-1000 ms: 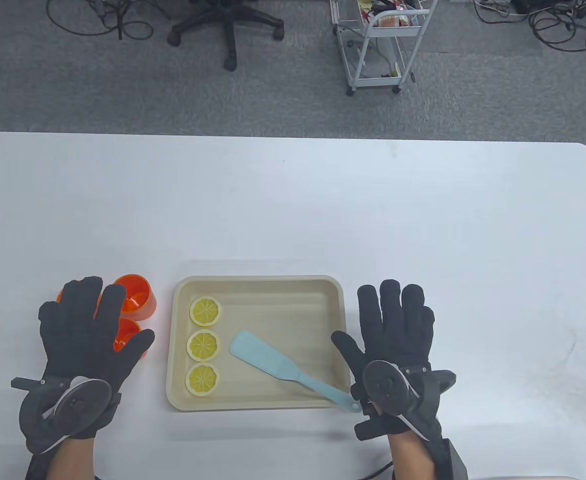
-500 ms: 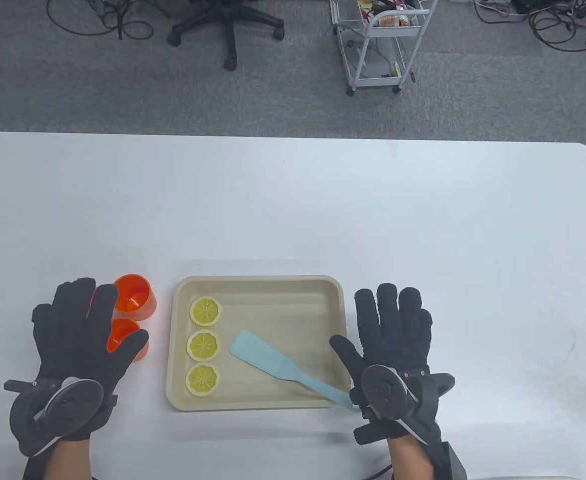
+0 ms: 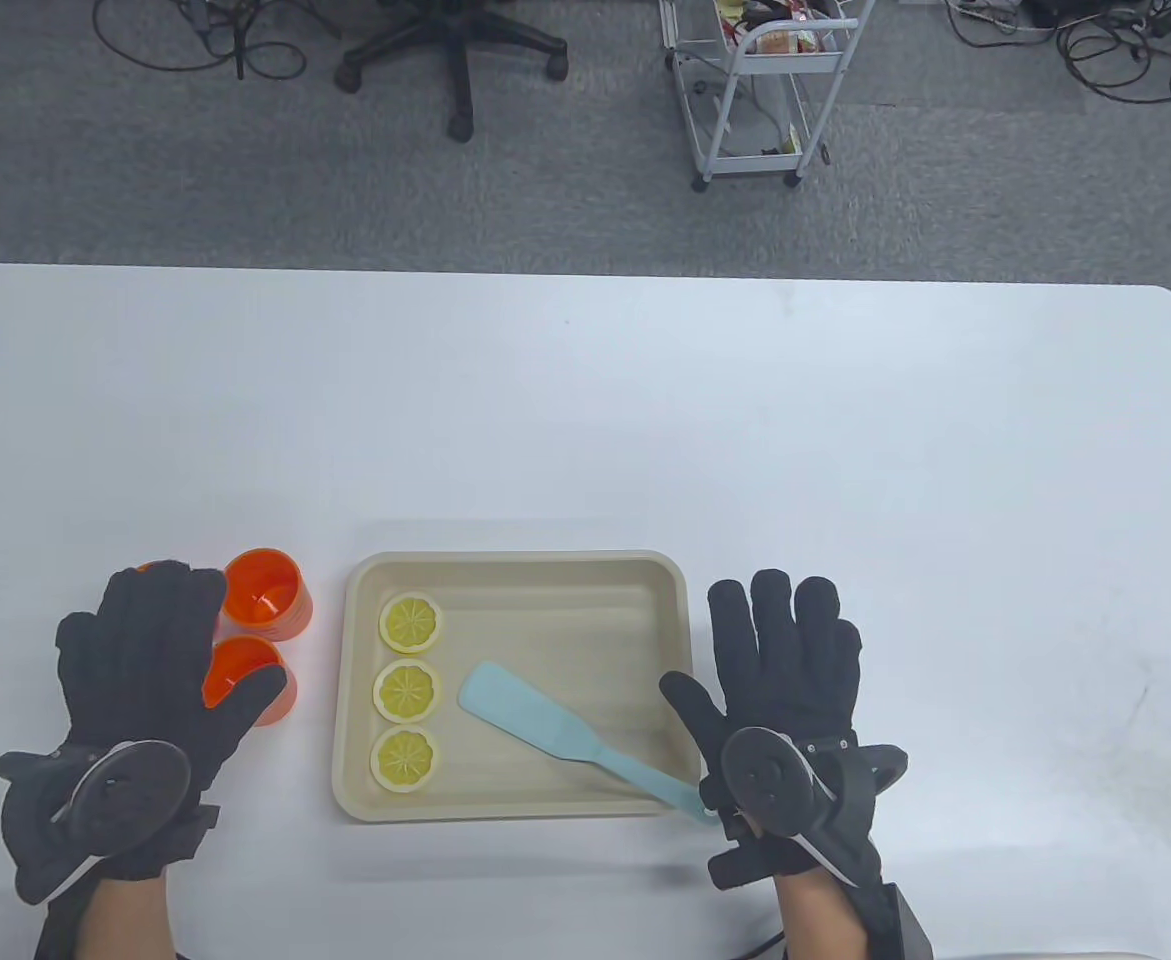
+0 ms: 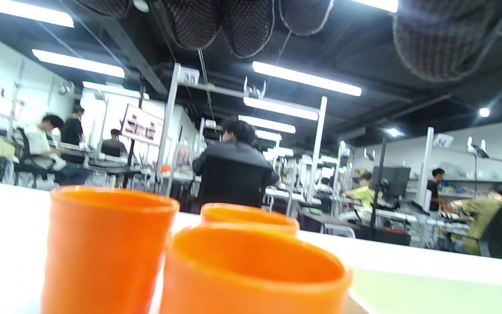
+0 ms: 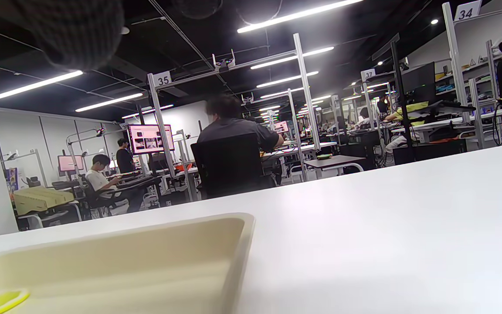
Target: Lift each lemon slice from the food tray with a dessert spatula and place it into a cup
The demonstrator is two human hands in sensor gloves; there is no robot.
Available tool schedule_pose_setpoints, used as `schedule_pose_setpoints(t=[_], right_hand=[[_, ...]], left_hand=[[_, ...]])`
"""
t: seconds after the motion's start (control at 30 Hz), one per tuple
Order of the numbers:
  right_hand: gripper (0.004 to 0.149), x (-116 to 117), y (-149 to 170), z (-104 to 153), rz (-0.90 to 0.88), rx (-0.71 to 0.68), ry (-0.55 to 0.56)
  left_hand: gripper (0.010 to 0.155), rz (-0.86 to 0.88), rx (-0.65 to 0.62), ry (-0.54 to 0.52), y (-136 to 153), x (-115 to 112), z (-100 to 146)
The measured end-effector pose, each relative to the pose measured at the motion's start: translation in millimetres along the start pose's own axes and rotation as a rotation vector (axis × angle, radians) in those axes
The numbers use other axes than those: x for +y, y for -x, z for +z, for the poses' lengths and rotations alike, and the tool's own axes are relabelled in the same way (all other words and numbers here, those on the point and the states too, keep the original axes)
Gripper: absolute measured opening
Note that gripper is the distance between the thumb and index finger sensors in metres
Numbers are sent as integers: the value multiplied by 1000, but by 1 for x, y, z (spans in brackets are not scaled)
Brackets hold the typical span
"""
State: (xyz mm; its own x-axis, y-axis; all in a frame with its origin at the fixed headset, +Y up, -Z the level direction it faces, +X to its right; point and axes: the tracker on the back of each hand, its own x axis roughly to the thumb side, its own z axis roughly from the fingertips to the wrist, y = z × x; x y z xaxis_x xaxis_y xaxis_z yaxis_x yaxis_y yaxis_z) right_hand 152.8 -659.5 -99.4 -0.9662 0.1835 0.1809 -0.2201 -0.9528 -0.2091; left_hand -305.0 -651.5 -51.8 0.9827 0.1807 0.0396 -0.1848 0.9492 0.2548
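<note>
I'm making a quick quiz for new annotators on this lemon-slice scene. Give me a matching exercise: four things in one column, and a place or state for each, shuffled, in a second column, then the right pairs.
Column 1
1. dessert spatula
2. lemon slices
3. orange cups
4. right hand

Column 2
A. on the table left of the food tray
B. in a row along the tray's left side
C. flat and open, right of the tray
D. lying aslant in the tray, handle over the near right corner

Pairs: 1-D, 2-B, 3-A, 4-C
</note>
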Motion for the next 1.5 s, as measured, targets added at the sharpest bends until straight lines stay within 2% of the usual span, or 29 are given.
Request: schedule_pose_setpoints(t=[0.1,0.33,0.6,0.7,0.77,0.83,0.93,1.13,1.33,1.5], right_hand=[[84,2,1,-1,0,3,-19],[83,4,1,-2,1,3,-51],[83,6,2,-3,3,1,-67],[83,6,1,-3,4,1,-73],[83,6,1,-3,7,-1,-76],[83,7,0,-3,8,-2,-79],[83,7,0,-3,8,-6,-80],[83,4,-2,-3,-31,-22,-61],[83,-4,-8,2,-120,-66,-20],[84,-6,-17,5,-194,-142,-24]], left_hand=[[108,13,1,175,8,-7,-3],[119,-32,75,422,14,-26,-9],[120,-123,106,537,11,-44,-12],[117,-190,113,546,7,-50,-14],[112,-213,107,514,5,-51,-14],[110,-200,109,532,5,-51,-14],[110,-171,118,513,6,-42,-12],[111,-62,89,336,5,0,-2],[108,91,-97,152,-14,18,5],[105,134,-231,107,-38,18,8]])
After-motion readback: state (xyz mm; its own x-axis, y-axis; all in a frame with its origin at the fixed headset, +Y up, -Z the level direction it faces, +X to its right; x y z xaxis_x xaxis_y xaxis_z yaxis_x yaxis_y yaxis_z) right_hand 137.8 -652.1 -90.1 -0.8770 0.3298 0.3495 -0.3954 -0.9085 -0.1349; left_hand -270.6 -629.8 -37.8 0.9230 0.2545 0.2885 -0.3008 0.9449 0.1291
